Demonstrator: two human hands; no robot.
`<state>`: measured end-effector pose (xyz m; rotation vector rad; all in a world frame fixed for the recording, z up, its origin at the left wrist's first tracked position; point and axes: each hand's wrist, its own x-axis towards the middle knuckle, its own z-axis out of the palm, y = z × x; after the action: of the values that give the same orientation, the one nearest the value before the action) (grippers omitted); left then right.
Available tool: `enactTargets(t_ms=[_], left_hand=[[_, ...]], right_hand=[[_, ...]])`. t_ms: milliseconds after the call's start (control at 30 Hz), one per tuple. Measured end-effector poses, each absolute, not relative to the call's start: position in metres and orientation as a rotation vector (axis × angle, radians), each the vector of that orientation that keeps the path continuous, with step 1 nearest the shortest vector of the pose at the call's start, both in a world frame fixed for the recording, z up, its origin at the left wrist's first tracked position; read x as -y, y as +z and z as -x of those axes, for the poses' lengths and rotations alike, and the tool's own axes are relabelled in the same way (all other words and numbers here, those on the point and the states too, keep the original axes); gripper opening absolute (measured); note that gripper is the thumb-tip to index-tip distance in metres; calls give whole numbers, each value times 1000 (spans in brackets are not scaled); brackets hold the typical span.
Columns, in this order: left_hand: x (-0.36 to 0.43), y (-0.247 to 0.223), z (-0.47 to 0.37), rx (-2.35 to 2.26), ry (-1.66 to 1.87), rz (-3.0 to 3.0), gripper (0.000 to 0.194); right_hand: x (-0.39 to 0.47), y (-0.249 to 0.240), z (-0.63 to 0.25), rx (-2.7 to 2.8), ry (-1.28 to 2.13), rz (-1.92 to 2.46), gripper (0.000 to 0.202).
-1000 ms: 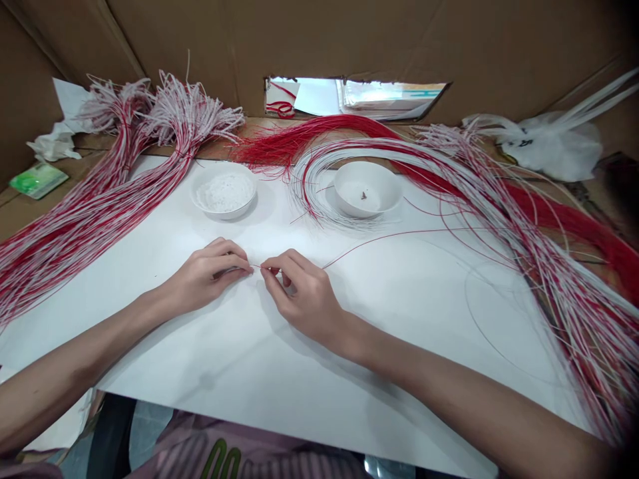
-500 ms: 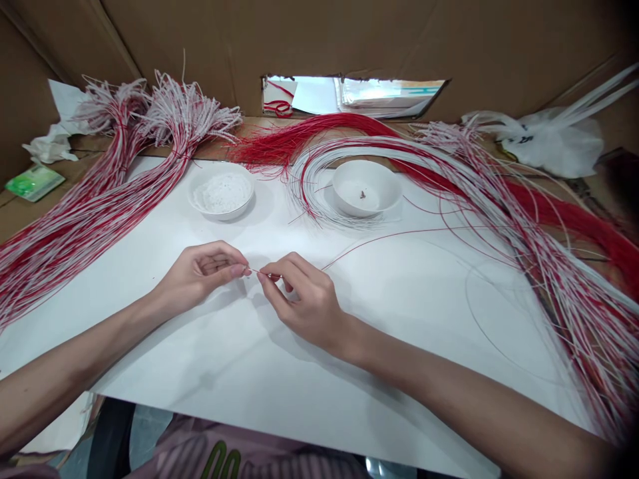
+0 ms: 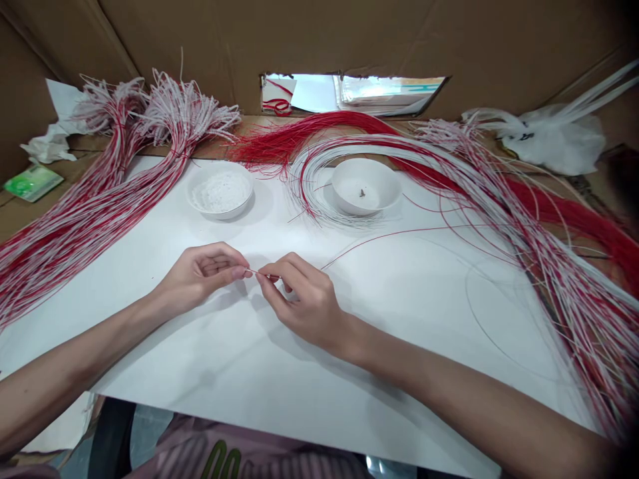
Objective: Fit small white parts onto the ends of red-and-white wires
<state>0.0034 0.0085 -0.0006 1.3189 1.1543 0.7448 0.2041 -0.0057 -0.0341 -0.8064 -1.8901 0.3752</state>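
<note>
Red-and-white strand bundles point(image 3: 164, 176), frizzy at the tips, sprawl across the far left corner of the bench point(image 3: 399, 412). Mid-bench, the left hand point(image 3: 197, 276) pinches a thin strand point(image 3: 253, 271), its long axis running left to right and dipping slightly toward the right hand point(image 3: 304, 293), which pinches it too (fingertips nearly meeting). A brown cardboard wall point(image 3: 349, 36) stands behind the far edge; rightward come a round white bowl point(image 3: 379, 181) and a loose, wiry sheaf point(image 3: 574, 286) along the right edge.

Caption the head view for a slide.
Bare left hand and right hand pinch a thin pale strand above a flat white sheet; beyond, two round white bowls.
</note>
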Motion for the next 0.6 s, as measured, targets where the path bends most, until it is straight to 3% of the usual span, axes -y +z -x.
enactTargets(t_ms=[600], left_hand=[[-8, 1, -3, -1208, 714, -1397, 19]], right_hand=[[6, -35, -204, 1892, 384, 809, 10]])
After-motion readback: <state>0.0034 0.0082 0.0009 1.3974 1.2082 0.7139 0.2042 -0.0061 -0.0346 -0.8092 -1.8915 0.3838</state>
